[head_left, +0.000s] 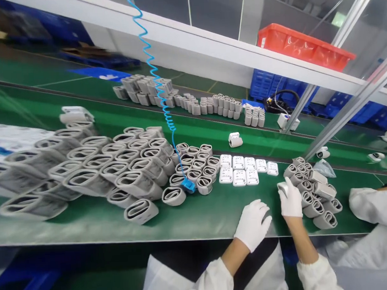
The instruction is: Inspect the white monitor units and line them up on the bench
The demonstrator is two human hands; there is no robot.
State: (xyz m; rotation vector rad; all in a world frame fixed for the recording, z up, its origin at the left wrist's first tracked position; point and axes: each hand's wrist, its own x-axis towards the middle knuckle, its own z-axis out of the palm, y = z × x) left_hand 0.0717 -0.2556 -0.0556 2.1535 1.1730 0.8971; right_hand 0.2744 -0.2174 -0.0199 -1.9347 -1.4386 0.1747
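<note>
My right hand [290, 201], in a white glove, has its fingers closed on a white square unit [281, 186], partly hidden by the hand. It is just left of a cluster of rolled grey cuffs [313, 208]. My left hand [253, 224], also gloved, rests over the front part of the green work surface with fingers stretched and thumb apart; nothing shows in it. Beyond it, several white square units [239, 177] lie flat in two rows. Left of these stands a large group of rolled grey cuffs [139, 184], upright and close together.
A blue coiled cord [161, 93] hangs down to a blue end piece [188, 185] among the cuffs. Behind runs a green conveyor [199, 130] carrying a cuff with a white unit [235, 140]. A red bin [304, 46] sits overhead. At right is a co-worker's sleeve [373, 206].
</note>
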